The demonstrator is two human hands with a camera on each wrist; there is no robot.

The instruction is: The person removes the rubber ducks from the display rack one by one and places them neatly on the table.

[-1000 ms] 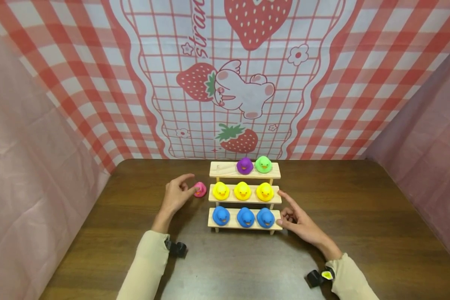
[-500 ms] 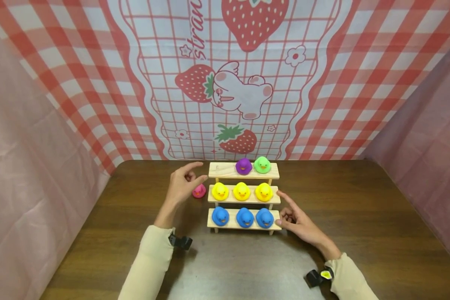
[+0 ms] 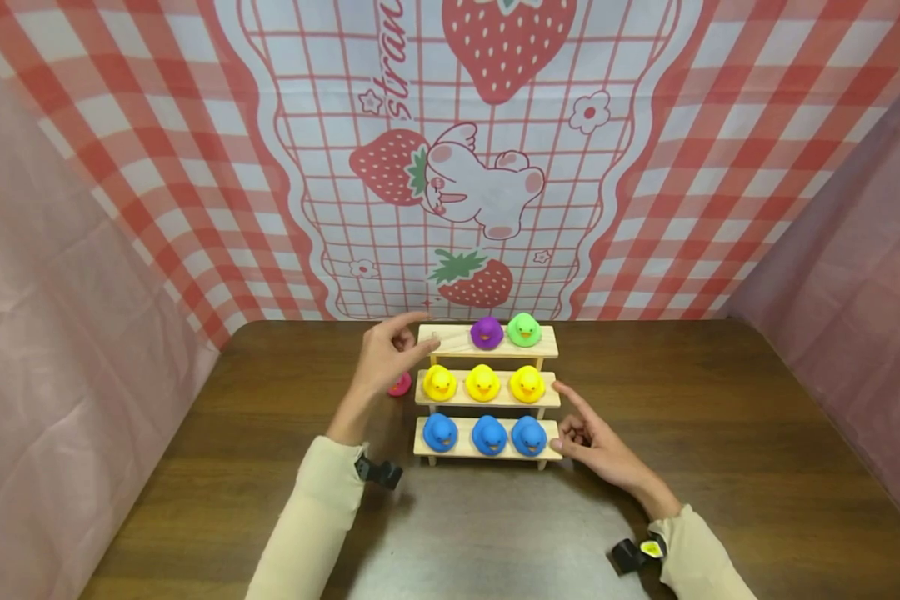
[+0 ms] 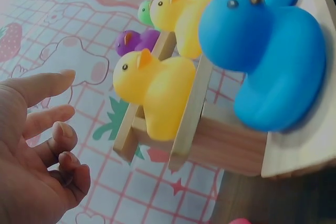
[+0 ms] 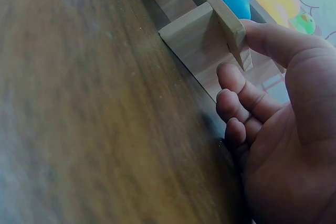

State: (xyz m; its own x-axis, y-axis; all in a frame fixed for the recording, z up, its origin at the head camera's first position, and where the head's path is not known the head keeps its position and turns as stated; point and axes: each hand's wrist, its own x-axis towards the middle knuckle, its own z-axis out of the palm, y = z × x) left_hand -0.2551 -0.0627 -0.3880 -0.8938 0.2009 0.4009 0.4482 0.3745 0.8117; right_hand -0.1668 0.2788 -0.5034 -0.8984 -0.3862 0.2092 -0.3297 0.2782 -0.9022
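Observation:
A three-tier wooden stand point(image 3: 487, 451) carries small toy ducks. Blue ducks point(image 3: 489, 436) line its bottom tier, yellow ducks point(image 3: 483, 383) the middle one. A purple duck point(image 3: 486, 334) and a green duck point(image 3: 524, 331) sit on the top tier, whose left end is bare. My left hand point(image 3: 387, 358) hovers by that bare end, thumb and index finger apart, holding nothing. Partly hidden behind this hand, a pink duck point(image 3: 400, 385) lies on the table. My right hand point(image 5: 286, 108) touches the stand's right side, thumb at the bottom tier's end and index finger extended toward the middle tier.
The stand is on a brown wooden table point(image 3: 705, 433). A strawberry-print checked cloth point(image 3: 480, 183) hangs behind its back edge, and pink cloths point(image 3: 67, 333) hang at the sides. Each wrist wears a small black camera point(image 3: 380, 472).
My left hand has left the pink duck on the table and moved up and right to the top tier's left end. The right hand stays in place.

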